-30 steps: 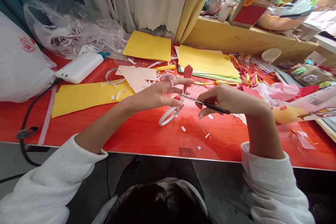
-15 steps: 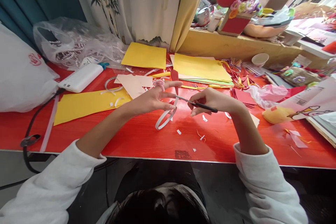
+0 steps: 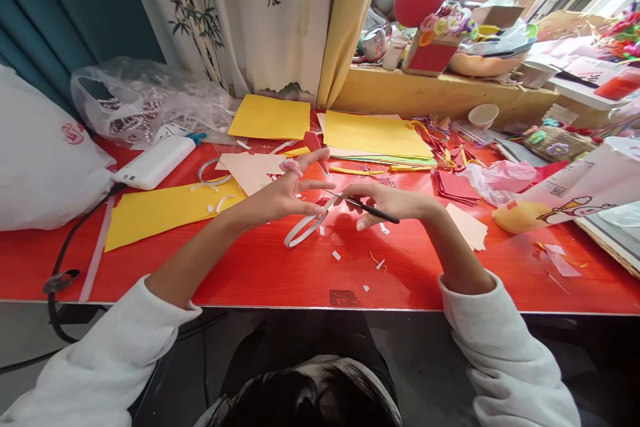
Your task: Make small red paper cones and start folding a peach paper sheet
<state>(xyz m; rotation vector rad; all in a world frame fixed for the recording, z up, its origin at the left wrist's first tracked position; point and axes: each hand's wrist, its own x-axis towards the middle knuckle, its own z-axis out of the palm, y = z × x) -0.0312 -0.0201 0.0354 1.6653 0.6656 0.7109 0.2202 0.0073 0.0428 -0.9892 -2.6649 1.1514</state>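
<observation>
White tape ring [image 3: 292, 239]: held tilted at 8 o'clock from the point where the hands meet, just below the left thumb.
Left hand [image 3: 280, 199]: the grip is clamped on the ring's upper edge; a red paper piece [image 3: 313, 141] is carried by the raised fingers, at 11 o'clock.
Right hand [image 3: 386, 197]: the grip is closed around black-handled scissors [image 3: 381, 213], which are aimed between 9 and 10 o'clock.
Tape strip [image 3: 332, 201]: seen between the two hands, near the scissor tips; whether it has been severed cannot be told.
Done so far: white scraps [image 3: 337, 255] are strewn over the red surface [image 3: 270, 273] at 6 o'clock, so some snipping is judged complete.
Not yet used: a red paper stack [image 3: 454, 188] is left lying at 3 o'clock, and yellow sheets [image 3: 145, 213] are laid flat at 9 o'clock, both untouched by either hand.
Remaining: the present cut is judged to be midway; how many more are needed cannot be read.
</observation>
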